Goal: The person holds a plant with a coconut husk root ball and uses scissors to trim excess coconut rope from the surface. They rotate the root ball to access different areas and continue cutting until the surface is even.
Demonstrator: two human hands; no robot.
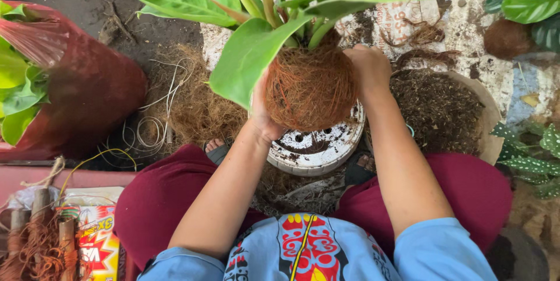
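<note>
A ball of brown coconut fibre (pixel 311 87) wraps the base of a plant with large green leaves (pixel 248 53). My left hand (pixel 261 114) cups the ball's left side, partly hidden behind a leaf. My right hand (pixel 368 66) presses against its right side. The ball hangs just above an upturned white plastic pot (pixel 318 149) with holes in its base, which sits between my knees.
A pile of dark potting mix (pixel 440 109) lies on a tray at the right. Loose coconut fibre (pixel 189 106) and pale string (pixel 156 123) lie at the left. A red bag with plants (pixel 81 91) stands far left. Spotted-leaf plants (pixel 534 152) are at the right edge.
</note>
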